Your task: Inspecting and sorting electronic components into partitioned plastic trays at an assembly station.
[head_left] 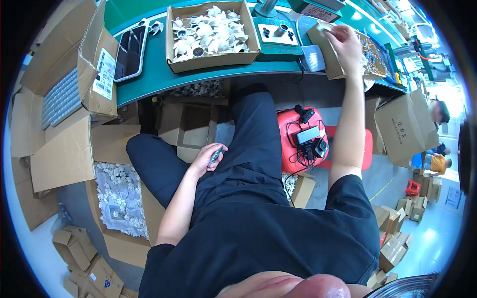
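My left hand [208, 159] rests on my lap with its fingers closed around a small dark grey object [215, 156] with a metallic sheen; its kind does not show. At the right of the green bench, my right hand [345, 43] reaches over a cardboard box [334, 59], fingers bent together in a pinch. Something pale shows at the fingertips, too small to name. Left of that hand stands a metal press fixture [279, 35] on a green base. An open carton of white fan-shaped impellers [211, 35] sits left of the fixture.
A phone [131, 52] lies on the bench's left end, beside a carton of grey cylindrical parts [62, 99]. A box of white pieces [119, 198] stands on the floor at left. A red stool [298, 134] with cabled devices is by my right leg. Another carton [405, 124] stands at right.
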`<state>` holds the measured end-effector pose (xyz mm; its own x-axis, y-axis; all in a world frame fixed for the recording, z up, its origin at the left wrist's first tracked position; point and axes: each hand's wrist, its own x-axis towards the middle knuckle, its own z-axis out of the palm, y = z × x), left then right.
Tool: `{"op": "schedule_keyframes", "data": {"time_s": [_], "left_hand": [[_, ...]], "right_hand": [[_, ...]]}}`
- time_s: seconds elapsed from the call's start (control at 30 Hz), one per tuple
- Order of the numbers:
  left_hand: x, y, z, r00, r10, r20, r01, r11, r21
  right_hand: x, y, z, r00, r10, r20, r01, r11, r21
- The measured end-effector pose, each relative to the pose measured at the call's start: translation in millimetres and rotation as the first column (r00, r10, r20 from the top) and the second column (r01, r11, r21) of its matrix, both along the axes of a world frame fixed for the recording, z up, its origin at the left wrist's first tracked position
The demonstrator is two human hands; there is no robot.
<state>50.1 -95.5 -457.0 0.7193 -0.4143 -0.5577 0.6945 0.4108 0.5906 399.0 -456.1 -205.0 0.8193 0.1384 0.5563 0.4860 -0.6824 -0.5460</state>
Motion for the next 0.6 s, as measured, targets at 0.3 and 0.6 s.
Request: {"op": "schedule_keyframes", "data": {"time_s": [0.3,0.6], "left_hand": [[0,3,-6,1.0,0.029,-0.005,-0.029,0.999,-0.021],[6,2,-11,1.0,-0.011,-0.023,0.011,1.0,-0.015]], "right_hand": [[-28,88,-25,0.981,0.19,0.03,-0.191,0.981,0.035],[-31,93,-27,0.948,0.232,0.219,-0.195,0.965,-0.178]]}}
